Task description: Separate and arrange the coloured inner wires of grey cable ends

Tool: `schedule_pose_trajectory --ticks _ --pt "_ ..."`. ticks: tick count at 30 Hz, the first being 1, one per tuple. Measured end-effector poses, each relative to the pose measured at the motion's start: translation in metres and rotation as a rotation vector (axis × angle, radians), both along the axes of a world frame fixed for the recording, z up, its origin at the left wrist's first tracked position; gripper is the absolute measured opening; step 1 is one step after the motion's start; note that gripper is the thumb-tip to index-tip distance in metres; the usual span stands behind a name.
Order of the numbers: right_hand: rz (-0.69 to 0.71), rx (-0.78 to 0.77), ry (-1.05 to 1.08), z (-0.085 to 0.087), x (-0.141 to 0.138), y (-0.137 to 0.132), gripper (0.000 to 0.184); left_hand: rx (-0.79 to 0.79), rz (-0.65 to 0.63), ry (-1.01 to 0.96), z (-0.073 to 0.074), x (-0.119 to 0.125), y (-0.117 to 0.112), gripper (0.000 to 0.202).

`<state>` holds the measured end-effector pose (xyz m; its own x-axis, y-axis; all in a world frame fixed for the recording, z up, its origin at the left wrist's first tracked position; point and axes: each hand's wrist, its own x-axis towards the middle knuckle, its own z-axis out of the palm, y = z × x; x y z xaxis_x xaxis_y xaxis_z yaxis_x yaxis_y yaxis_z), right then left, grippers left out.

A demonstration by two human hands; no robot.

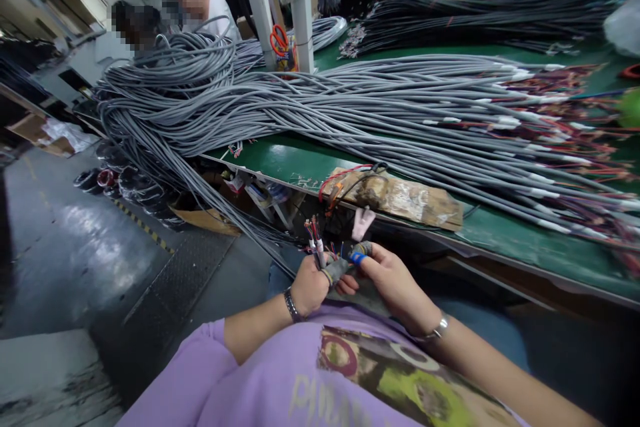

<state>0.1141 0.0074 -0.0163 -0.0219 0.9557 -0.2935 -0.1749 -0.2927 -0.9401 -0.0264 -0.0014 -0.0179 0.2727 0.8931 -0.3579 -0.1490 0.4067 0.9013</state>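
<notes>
My left hand (309, 285) is closed round a few grey cables (320, 260) in front of my lap. Their stripped ends, with thin coloured wires (312, 227) and white wrapping, stick up above the fist. Grey coverings are on some fingertips of both hands. Close beside it, my right hand (387, 273) is pinched together, with blue tape (357, 258) round its thumb. Thin wires show between the two hands, but what the right fingertips grip is too small to make out. Long grey cables (235, 220) hang off the bench edge down toward my left side.
A green bench (280, 160) runs across, bearing a large bundle of grey cables (320, 100). At its near edge lies a wooden block (425, 203) with wires, by a pink clip (363, 221). Orange-handled scissors (280, 40) hang on a post. Two people (220, 17) are at the back left.
</notes>
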Motion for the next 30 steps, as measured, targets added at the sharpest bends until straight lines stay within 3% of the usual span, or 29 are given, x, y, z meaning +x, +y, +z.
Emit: schedule_pose_trajectory --ticks 4,11,17,20,30 --pt "-0.045 -0.081 0.197 -0.004 0.002 0.001 0.021 -0.077 0.081 -0.046 0.000 0.000 0.002 0.054" --pt "-0.061 -0.167 0.470 -0.014 0.020 0.014 0.029 -0.028 0.107 -0.141 0.012 -0.007 0.004 0.048" --pt "0.141 -0.183 0.555 0.003 0.024 0.032 0.037 0.001 0.005 -0.216 0.025 -0.001 0.007 0.048" --pt "0.209 -0.081 0.532 0.013 0.018 0.035 0.036 0.002 -0.018 -0.228 0.029 0.005 0.010 0.048" --pt "-0.039 0.090 0.241 0.003 0.012 0.032 0.039 0.001 -0.010 -0.195 0.026 0.011 0.014 0.049"
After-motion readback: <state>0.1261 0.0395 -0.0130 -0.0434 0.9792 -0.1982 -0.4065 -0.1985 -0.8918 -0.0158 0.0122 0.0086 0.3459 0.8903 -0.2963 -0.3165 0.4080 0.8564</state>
